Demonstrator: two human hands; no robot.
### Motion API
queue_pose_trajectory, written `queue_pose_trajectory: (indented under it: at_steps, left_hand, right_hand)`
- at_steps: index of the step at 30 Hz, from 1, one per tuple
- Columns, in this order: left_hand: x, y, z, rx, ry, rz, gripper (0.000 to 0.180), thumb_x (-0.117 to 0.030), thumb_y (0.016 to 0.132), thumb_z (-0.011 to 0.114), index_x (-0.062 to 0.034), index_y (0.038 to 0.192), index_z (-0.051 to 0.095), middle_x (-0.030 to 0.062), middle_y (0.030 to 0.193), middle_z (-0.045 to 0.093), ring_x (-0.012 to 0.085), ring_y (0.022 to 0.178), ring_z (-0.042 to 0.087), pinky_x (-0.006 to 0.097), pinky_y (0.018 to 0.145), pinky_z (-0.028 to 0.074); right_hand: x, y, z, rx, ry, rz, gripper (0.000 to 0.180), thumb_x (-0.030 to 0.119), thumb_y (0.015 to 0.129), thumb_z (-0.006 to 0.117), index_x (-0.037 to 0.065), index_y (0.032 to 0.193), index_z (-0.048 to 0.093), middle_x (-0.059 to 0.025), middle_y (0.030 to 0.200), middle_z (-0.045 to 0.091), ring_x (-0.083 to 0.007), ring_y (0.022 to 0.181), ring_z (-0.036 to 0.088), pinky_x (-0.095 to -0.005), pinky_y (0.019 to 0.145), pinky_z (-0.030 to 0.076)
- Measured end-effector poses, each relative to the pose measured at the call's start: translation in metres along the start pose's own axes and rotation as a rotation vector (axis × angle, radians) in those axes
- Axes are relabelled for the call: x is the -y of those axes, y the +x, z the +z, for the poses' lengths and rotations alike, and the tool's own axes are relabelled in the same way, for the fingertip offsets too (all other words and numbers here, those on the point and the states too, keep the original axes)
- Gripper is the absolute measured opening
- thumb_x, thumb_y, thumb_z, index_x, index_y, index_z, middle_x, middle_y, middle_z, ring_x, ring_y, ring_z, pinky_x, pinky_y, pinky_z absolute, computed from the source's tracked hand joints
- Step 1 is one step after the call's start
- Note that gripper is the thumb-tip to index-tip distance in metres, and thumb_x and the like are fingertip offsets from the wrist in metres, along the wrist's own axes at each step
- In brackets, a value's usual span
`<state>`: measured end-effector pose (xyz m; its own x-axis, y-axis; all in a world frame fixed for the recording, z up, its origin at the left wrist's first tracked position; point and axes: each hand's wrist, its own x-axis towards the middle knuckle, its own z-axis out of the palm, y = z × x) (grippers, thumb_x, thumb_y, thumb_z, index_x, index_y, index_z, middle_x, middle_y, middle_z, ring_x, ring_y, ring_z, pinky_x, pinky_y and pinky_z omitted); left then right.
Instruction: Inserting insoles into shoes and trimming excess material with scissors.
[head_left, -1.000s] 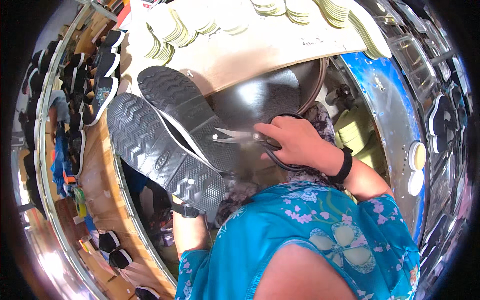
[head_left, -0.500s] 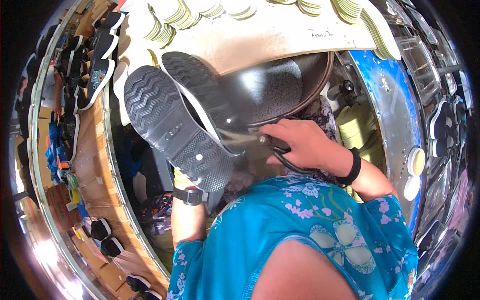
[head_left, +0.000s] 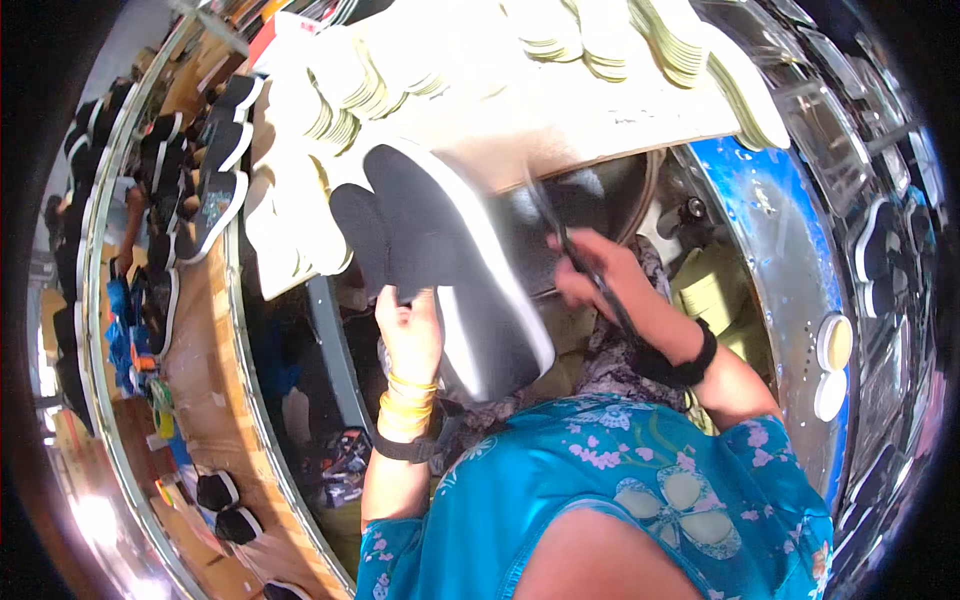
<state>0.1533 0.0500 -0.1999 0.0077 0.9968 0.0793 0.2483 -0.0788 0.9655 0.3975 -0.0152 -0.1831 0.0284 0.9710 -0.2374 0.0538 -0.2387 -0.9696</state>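
Note:
My left hand (head_left: 408, 335) is closed around a pair of black slip-on shoes (head_left: 490, 315) with white sole edges, raised in front of my body. Their dark uppers face me, and motion blurs the nearer shoe. To the right, my right hand (head_left: 608, 272) grips a dark-handled hinged hand tool (head_left: 547, 203). It slants from above the fingers down along the wrist, apart from the shoes, and blur hides its working end. A dark round basin (head_left: 640, 195) with a brown rim sits below and beyond this hand.
Stacks of pale yellow-green insoles (head_left: 655, 50) lie on the whitish board (head_left: 560, 125) ahead. Black shoes (head_left: 222, 150) line the wooden shelf at left. At right stands a blue and grey metal surface (head_left: 790, 260) with two round lids (head_left: 832, 345). More yellow-green pieces (head_left: 715, 285) lie beneath.
The shoes have turned over, from black treaded soles facing me to uppers showing. My left hand has come into sight. The tool has swung upright and away from the shoes.

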Motion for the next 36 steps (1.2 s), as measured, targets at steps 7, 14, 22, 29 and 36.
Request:
queue_pose_trajectory:
  at_steps: [7,14,22,29,36]
  left_hand:
    - [-0.011,-0.011,0.045,0.132,0.597,0.468,0.049,-0.006,0.077,0.057,0.0055,0.122,0.043,0.0294,0.118,0.047,0.045,0.107,0.046,0.046,0.092,0.037]
    - [-0.022,0.001,0.029,0.424,0.518,0.458,0.061,-0.015,0.075,0.067,0.0051,0.126,0.039,0.0266,0.126,0.041,0.0404,0.118,0.039,0.041,0.101,0.029]
    - [-0.094,0.032,-0.014,0.318,0.471,0.143,0.008,-0.002,0.08,0.062,0.0003,0.088,0.064,0.0102,0.079,0.063,0.0126,0.072,0.058,0.025,0.066,0.047]
    - [-0.147,0.034,0.042,0.266,0.714,0.959,0.017,0.002,0.073,0.065,-0.0028,0.089,0.062,0.0111,0.087,0.062,0.0265,0.077,0.061,0.031,0.068,0.049]
    - [-0.144,0.028,0.038,0.38,0.997,1.047,0.013,-0.003,0.074,0.06,-0.0048,0.087,0.057,0.0096,0.09,0.059,0.0266,0.071,0.06,0.034,0.059,0.05]
  right_hand:
    - [-0.003,0.099,-0.009,-0.37,-0.14,-0.158,0.069,0.041,0.064,0.076,-0.003,0.109,0.048,-0.0118,0.087,0.058,-0.0191,0.08,0.055,-0.0316,0.072,0.044]
    - [0.015,0.093,-0.003,-0.376,0.151,-0.283,0.069,0.014,0.059,0.077,-0.006,0.116,0.045,-0.0166,0.107,0.057,-0.0209,0.103,0.054,-0.0281,0.088,0.04]
    - [0.047,0.052,0.006,-0.47,-0.003,-0.546,0.052,0.01,0.065,0.072,0.006,0.111,0.047,-0.0114,0.101,0.06,-0.0229,0.093,0.061,-0.0305,0.082,0.046]
    - [0.065,0.036,0.021,-0.467,-0.164,-0.693,0.041,0.013,0.072,0.068,0.008,0.107,0.048,-0.0127,0.092,0.061,-0.0282,0.083,0.062,-0.0351,0.071,0.049]
    - [0.06,0.027,0.02,-0.453,-0.221,-0.639,0.036,0.017,0.074,0.066,0.008,0.104,0.049,-0.0158,0.087,0.061,-0.0337,0.081,0.061,-0.0371,0.067,0.048]
